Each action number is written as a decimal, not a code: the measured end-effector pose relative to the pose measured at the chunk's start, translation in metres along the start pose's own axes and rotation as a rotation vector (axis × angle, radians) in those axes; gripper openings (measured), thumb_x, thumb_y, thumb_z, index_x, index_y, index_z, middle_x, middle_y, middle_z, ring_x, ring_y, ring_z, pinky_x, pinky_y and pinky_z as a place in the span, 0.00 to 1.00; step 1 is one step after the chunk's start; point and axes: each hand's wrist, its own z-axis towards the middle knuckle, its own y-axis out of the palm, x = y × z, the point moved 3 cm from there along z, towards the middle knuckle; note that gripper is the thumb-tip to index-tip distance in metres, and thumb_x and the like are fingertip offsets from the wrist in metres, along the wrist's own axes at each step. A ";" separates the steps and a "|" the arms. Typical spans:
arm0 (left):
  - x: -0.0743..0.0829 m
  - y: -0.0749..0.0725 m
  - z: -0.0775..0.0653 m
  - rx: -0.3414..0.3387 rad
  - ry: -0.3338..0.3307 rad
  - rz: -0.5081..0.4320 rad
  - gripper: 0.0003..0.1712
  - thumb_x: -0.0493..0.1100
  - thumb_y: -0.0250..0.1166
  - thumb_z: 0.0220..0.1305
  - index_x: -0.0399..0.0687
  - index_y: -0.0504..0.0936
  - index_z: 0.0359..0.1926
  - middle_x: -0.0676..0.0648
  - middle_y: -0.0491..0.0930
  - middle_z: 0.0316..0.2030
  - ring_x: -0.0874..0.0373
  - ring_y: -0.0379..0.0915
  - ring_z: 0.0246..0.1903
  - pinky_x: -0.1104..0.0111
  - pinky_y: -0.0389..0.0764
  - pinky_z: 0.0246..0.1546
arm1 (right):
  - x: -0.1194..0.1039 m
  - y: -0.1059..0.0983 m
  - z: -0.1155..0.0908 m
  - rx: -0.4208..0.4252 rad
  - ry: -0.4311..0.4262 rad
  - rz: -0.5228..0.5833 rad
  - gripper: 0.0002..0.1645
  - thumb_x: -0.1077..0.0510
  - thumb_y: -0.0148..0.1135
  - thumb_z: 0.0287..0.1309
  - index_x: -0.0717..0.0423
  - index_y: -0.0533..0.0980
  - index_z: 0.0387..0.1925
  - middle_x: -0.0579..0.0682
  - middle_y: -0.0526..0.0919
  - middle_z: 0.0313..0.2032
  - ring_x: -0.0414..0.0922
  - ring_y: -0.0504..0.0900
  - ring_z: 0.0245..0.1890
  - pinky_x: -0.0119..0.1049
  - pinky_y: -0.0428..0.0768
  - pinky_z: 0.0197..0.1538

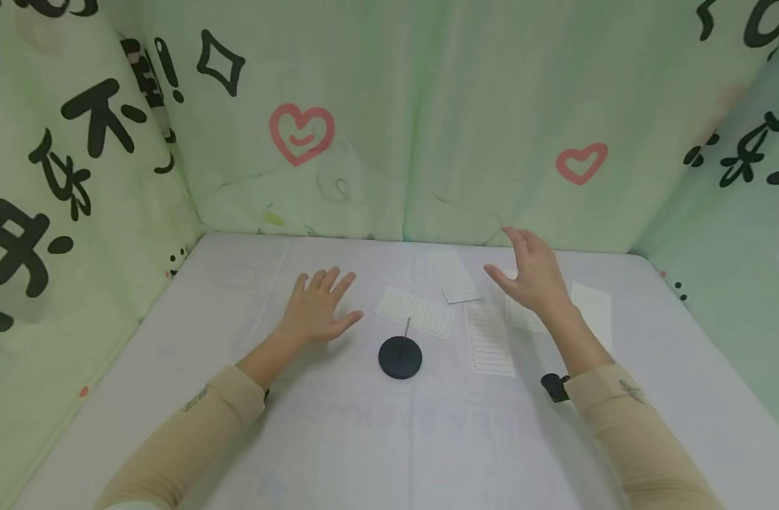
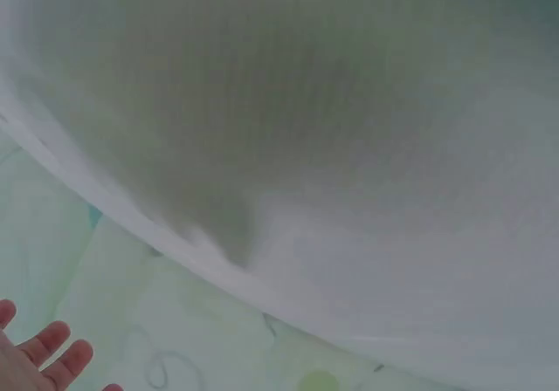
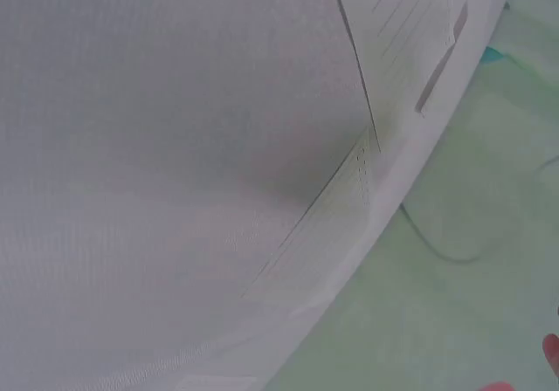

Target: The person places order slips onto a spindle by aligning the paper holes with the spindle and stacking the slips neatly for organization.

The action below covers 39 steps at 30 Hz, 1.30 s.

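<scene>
My left hand (image 1: 316, 309) is spread with straight fingers above the left half of the table and holds nothing; some of its fingertips (image 2: 54, 339) show at the lower left of the left wrist view. To its right stands a round black base with a thin upright metal pin (image 1: 400, 358). My right hand (image 1: 531, 276) hovers over the papers at the right, thumb apart from the fingers, with nothing in it. Several lined paper slips lie about the table: one tilted slip (image 1: 416, 312), one at the back (image 1: 455, 277), one in the middle (image 1: 489, 340) and one at the right (image 1: 593, 312).
A white cloth covers the table (image 1: 338, 439). Pale green curtains (image 1: 377, 142) with hearts and black lettering enclose it at the back and both sides. A black wrist device (image 1: 555, 387) sits at my right cuff.
</scene>
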 end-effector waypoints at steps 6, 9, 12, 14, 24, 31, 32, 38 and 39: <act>0.019 0.009 -0.006 -0.081 0.077 0.039 0.40 0.68 0.45 0.61 0.52 0.57 0.67 0.41 0.61 0.63 0.45 0.56 0.60 0.47 0.55 0.57 | -0.012 0.016 0.004 -0.012 -0.083 0.018 0.41 0.50 0.63 0.52 0.62 0.57 0.62 0.67 0.66 0.56 0.63 0.64 0.57 0.58 0.61 0.57; 0.028 0.012 -0.008 -0.122 0.106 0.058 0.40 0.68 0.44 0.61 0.53 0.57 0.67 0.42 0.61 0.63 0.46 0.57 0.60 0.48 0.56 0.58 | -0.019 0.024 0.006 -0.034 -0.122 0.016 0.40 0.51 0.63 0.52 0.63 0.58 0.61 0.66 0.66 0.55 0.62 0.65 0.56 0.57 0.63 0.56; 0.036 0.014 -0.009 -0.150 0.131 0.071 0.39 0.69 0.44 0.61 0.53 0.58 0.67 0.42 0.61 0.63 0.46 0.57 0.60 0.49 0.56 0.58 | -0.027 0.032 0.007 -0.083 -0.134 0.007 0.38 0.50 0.62 0.53 0.63 0.59 0.60 0.66 0.66 0.56 0.61 0.65 0.56 0.56 0.63 0.56; 0.041 0.016 -0.010 -0.162 0.144 0.063 0.39 0.69 0.44 0.61 0.53 0.58 0.67 0.42 0.61 0.63 0.47 0.57 0.60 0.49 0.56 0.58 | -0.032 0.037 0.008 -0.130 -0.130 -0.001 0.38 0.50 0.61 0.54 0.63 0.59 0.61 0.65 0.65 0.57 0.61 0.64 0.57 0.56 0.62 0.57; 0.058 0.025 -0.016 -0.211 0.198 0.013 0.40 0.70 0.45 0.59 0.54 0.61 0.65 0.43 0.64 0.62 0.49 0.59 0.60 0.50 0.58 0.58 | -0.054 0.062 0.007 -0.332 -0.151 -0.024 0.35 0.49 0.57 0.59 0.58 0.58 0.63 0.62 0.63 0.59 0.59 0.61 0.60 0.55 0.58 0.61; 0.063 0.029 -0.017 -0.196 0.221 0.028 0.40 0.71 0.43 0.59 0.54 0.62 0.65 0.44 0.66 0.59 0.50 0.61 0.57 0.52 0.61 0.55 | -0.069 0.076 0.007 -0.449 -0.185 -0.084 0.34 0.48 0.56 0.60 0.56 0.59 0.63 0.60 0.64 0.58 0.58 0.64 0.59 0.53 0.61 0.60; 0.063 0.030 -0.017 -0.197 0.223 0.034 0.40 0.72 0.42 0.59 0.54 0.61 0.65 0.44 0.66 0.59 0.50 0.61 0.57 0.52 0.61 0.55 | -0.071 0.078 0.006 -0.459 -0.195 -0.096 0.34 0.48 0.56 0.60 0.56 0.59 0.63 0.59 0.65 0.57 0.58 0.64 0.59 0.53 0.62 0.59; 0.066 0.033 -0.017 -0.226 0.230 0.056 0.41 0.72 0.41 0.60 0.55 0.60 0.66 0.44 0.64 0.60 0.50 0.60 0.58 0.52 0.61 0.56 | -0.080 0.090 0.003 -0.545 -0.230 -0.177 0.32 0.46 0.52 0.62 0.55 0.60 0.63 0.56 0.65 0.57 0.56 0.64 0.59 0.53 0.63 0.58; 0.066 0.033 -0.017 -0.234 0.230 0.057 0.41 0.72 0.41 0.60 0.55 0.60 0.66 0.44 0.64 0.61 0.50 0.60 0.58 0.52 0.60 0.57 | -0.081 0.092 0.003 -0.560 -0.231 -0.189 0.31 0.46 0.51 0.63 0.55 0.60 0.63 0.56 0.65 0.57 0.55 0.64 0.59 0.53 0.63 0.59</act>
